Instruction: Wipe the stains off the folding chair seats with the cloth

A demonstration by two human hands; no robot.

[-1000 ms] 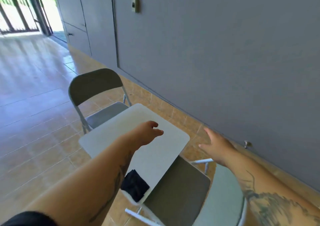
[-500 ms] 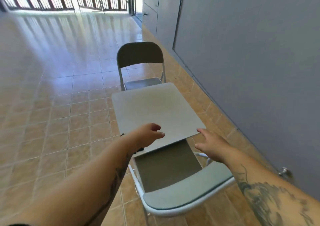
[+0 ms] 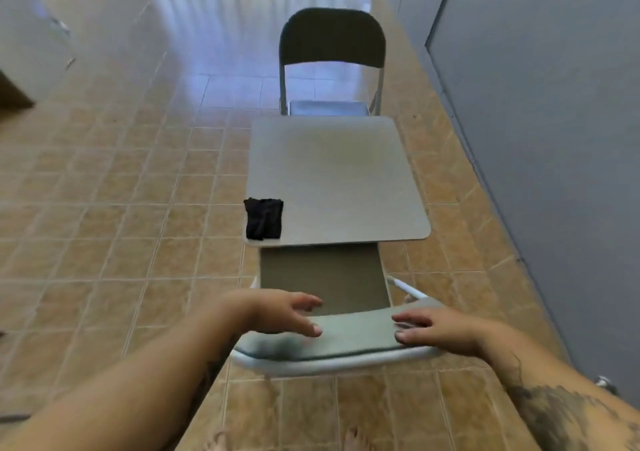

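Note:
A grey folding chair (image 3: 346, 340) stands right below me, its backrest nearest to me and its dark seat (image 3: 322, 277) partly tucked under a small grey table (image 3: 339, 177). My left hand (image 3: 280, 312) hovers over the backrest's left end, fingers spread. At the right end, my right hand (image 3: 436, 327) rests on the backrest with fingers apart. A folded black cloth (image 3: 264, 218) lies on the table's near left corner, apart from both hands. A second folding chair (image 3: 332, 59) stands beyond the table, facing me.
A grey wall (image 3: 554, 139) runs close along the right side. Tan floor tiles (image 3: 121, 225) spread out to the left. My bare toes (image 3: 353, 438) show at the bottom edge. A brown box corner (image 3: 14, 94) sits at far left.
My view has swung round to face straight along the chairs. Both hands have dropped back from the table edge to the near chair's backrest. The cloth has stayed on the table.

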